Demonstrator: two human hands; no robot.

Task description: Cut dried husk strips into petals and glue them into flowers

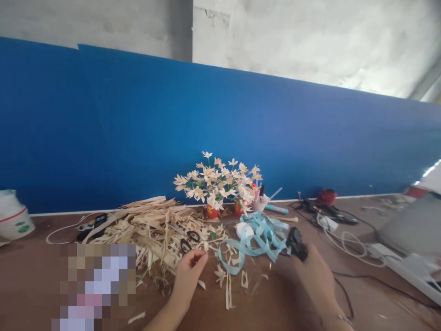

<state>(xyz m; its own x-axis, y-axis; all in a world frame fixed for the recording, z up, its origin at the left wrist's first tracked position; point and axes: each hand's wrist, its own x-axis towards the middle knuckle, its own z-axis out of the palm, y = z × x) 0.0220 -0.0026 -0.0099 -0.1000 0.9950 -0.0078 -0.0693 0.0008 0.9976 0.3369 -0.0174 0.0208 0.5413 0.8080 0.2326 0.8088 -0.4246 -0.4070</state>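
Low in the middle, my left hand (189,271) is closed in a pinch, thumb against forefinger. A small pale husk petal (206,246) shows at its fingertips. To the right, my right hand (316,273) is wrapped round a black glue gun (296,243), whose tip points left; the hand is slightly blurred. Between the hands lie a loose husk flower (219,275) and narrow husk strips (228,292). Just beyond the left hand are black-handled scissors (189,241). A tangle of light blue ribbon (263,234) spreads in front of the right hand.
Dried husks (148,234) are heaped at left. Behind stand husk flowers (220,177) in red pots (212,211) and a cup (260,202) of tools. Cables and a power strip (406,273) lie right. A white container (15,216) stands far left, before a blue partition (138,124).
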